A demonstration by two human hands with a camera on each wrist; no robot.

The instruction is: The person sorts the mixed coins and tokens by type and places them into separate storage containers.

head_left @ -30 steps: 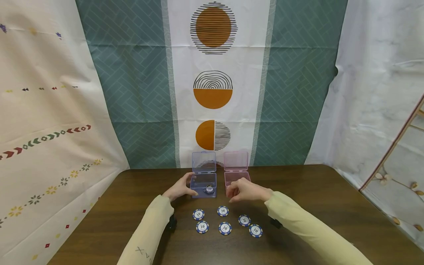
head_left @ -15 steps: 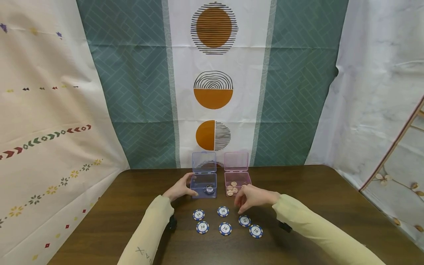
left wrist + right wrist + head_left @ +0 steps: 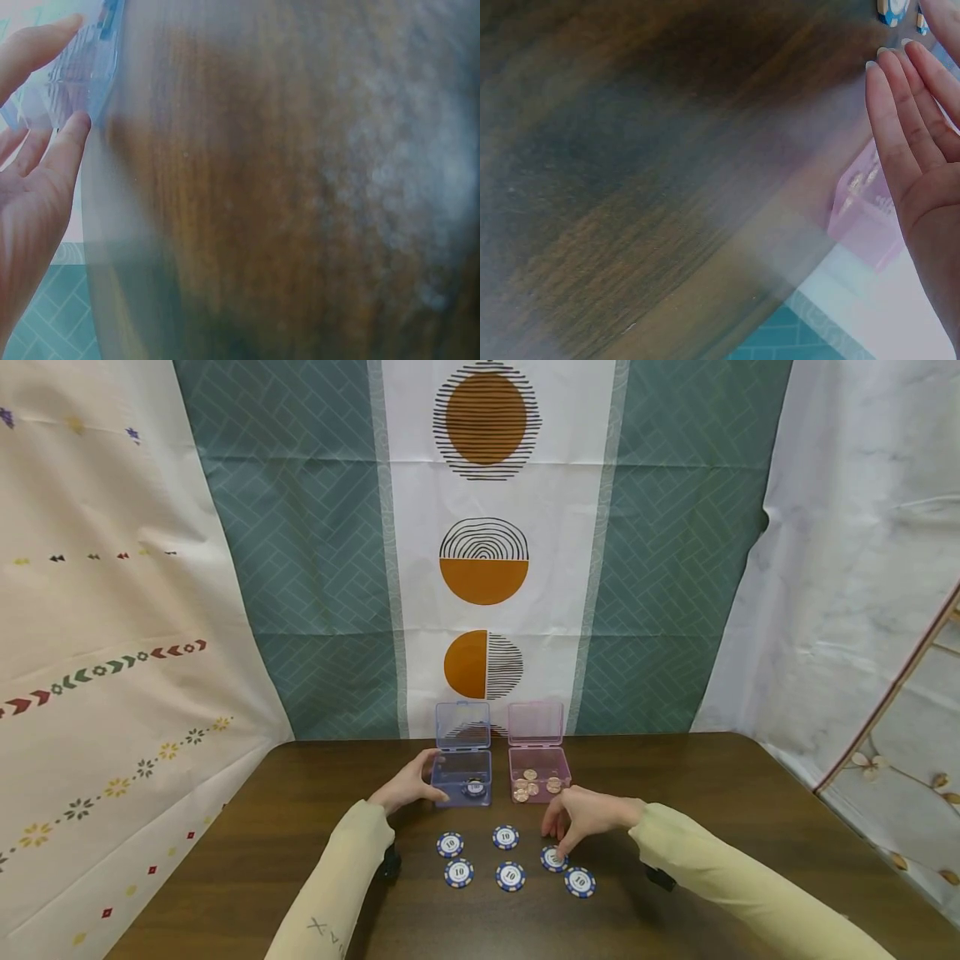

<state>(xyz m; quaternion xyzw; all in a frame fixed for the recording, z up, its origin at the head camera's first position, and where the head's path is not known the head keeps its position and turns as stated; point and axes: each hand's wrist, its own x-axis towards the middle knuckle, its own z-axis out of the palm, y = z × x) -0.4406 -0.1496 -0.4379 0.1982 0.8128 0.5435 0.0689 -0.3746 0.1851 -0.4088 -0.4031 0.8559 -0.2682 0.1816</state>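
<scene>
My left hand [image 3: 408, 782] holds the left side of a clear blue box [image 3: 450, 765], thumb at its front and fingers farther back. That hand [image 3: 34, 199] and the box [image 3: 79, 82] fill the upper left of the left wrist view. In the blue box lies a dark chip [image 3: 474, 787]. My right hand [image 3: 592, 812] is over a blue-and-white poker chip [image 3: 552, 861] marked 10, its thumb at the chip and its fingers behind. In the right wrist view this hand [image 3: 930, 169] has nearly straight fingers; a chip [image 3: 894, 9] shows beyond the fingertips.
A clear pink box [image 3: 539, 762], lid raised, stands right of the blue one and contains several copper-coloured coins [image 3: 532, 788]. More poker chips lie on the dark wood table [image 3: 300, 843], including one [image 3: 580, 882] near the right hand. Curtains hang behind the table.
My right hand has moved from over the pink box toward me and rightward, to the nearest right-hand chips. The coins in the pink box have come into view. My left hand keeps its place.
</scene>
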